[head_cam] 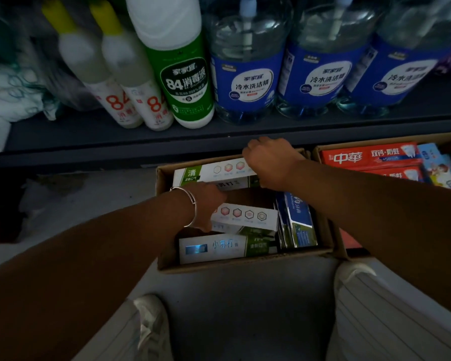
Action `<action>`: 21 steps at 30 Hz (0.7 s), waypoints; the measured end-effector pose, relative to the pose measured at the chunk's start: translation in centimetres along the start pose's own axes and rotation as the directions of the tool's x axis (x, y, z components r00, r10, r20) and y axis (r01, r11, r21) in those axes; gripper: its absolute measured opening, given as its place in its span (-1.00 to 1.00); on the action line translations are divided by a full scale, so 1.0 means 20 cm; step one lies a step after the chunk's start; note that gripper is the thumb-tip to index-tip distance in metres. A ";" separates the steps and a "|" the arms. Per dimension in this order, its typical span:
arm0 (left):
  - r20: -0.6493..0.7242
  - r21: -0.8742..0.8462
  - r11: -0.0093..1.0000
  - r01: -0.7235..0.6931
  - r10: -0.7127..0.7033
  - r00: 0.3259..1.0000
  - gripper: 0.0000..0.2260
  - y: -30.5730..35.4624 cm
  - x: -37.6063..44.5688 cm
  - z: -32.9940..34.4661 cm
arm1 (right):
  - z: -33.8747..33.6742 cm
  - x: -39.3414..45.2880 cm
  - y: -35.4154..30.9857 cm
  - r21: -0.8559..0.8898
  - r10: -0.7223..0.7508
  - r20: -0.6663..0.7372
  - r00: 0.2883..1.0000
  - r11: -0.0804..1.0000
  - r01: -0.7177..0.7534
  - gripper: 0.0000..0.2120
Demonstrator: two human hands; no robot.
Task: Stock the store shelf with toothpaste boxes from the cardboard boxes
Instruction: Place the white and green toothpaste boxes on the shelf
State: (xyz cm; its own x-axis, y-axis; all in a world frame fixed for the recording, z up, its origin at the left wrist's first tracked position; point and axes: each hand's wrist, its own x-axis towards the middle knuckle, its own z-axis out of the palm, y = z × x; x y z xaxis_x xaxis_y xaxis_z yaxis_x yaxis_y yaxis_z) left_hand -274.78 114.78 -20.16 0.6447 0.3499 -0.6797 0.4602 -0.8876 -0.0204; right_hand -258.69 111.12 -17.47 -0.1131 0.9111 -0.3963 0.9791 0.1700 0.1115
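The dark store shelf (pixel 94 136) runs across the top, carrying blue-labelled detergent jugs (pixel 248 82) reading 冷水洗洁精 and a green bottle (pixel 182 82) marked 84消毒液; below it on the floor sits the open cardboard box (pixel 164 259), and beside it a second carton (pixel 320 149) of red boxes (pixel 367 156) printed 中華; inside the near one lie the white-and-green toothpaste boxes (pixel 219 247), one reading 小苏打; the right hand (pixel 268 162) curls over the end of the far box (pixel 211 170), apparently gripping it; the left hand (pixel 208 204), bracelet at the wrist, reaches onto the middle box (pixel 248 217), its fingers hidden, so its hold cannot be told; such cartons look light, stiff yet crushable, best pinched across the long sides.
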 end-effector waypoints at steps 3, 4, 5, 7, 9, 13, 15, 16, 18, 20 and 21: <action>-0.004 -0.009 0.999 -0.038 0.038 0.999 -0.44 -0.02 -0.07 -0.11 | -0.08 -0.03 0.02 -0.005 0.006 -0.025 1.000 1.000 -0.006 -0.48; 0.005 -0.008 0.999 -0.054 0.054 0.999 -0.46 -0.03 -0.09 -0.15 | -0.11 -0.04 0.03 -0.001 0.009 -0.032 0.999 1.000 -0.009 -0.48; 0.016 -0.004 0.998 -0.065 0.066 0.998 -0.48 -0.04 -0.11 -0.19 | -0.14 -0.05 0.04 0.002 0.012 -0.038 0.999 1.000 -0.012 -0.48; 0.030 0.005 0.997 -0.080 0.080 0.996 -0.52 -0.06 -0.15 -0.28 | -0.19 -0.08 0.07 -0.006 0.015 -0.047 0.999 1.000 -0.015 -0.47; 0.024 0.016 0.996 -0.093 0.092 0.995 -0.55 -0.08 -0.19 -0.36 | -0.25 -0.10 0.09 -0.007 0.020 -0.053 0.998 1.000 -0.020 -0.47; -0.014 0.038 0.994 -0.098 0.099 0.995 -0.57 -0.09 -0.27 -0.52 | -0.37 -0.15 0.13 0.021 0.036 -0.080 0.996 0.999 -0.034 -0.49; -0.045 0.035 0.995 -0.091 0.092 0.995 -0.58 -0.09 -0.33 -0.58 | -0.41 -0.18 0.15 0.065 0.052 -0.107 0.993 0.997 -0.045 -0.55; -0.060 0.035 0.996 -0.088 0.090 0.994 -0.59 -0.09 -0.35 -0.62 | -0.43 -0.19 0.16 0.080 0.059 -0.119 0.991 0.996 -0.050 -0.57; -0.071 0.039 0.997 -0.073 0.076 0.995 -0.61 -0.09 -0.41 -0.68 | -0.48 -0.23 0.17 0.086 0.068 -0.139 0.988 0.995 -0.057 -0.57; -0.075 0.038 0.997 -0.062 0.065 0.995 -0.63 -0.08 -0.46 -0.75 | -0.53 -0.26 0.18 0.076 0.072 -0.162 0.984 0.995 -0.060 -0.58; -0.078 0.031 0.998 -0.062 0.064 0.995 -0.64 -0.08 -0.49 -0.78 | -0.56 -0.27 0.19 0.067 0.070 -0.174 0.982 0.996 -0.059 -0.60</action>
State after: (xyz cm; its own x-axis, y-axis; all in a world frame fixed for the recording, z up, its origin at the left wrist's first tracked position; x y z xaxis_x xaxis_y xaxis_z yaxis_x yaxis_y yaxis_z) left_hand -272.25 117.49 -2.05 0.7183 0.3145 -0.6207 0.4002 -0.9164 -0.0012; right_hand -256.24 111.02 -4.77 -0.0718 0.9721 -0.2234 0.9932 0.0901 0.0731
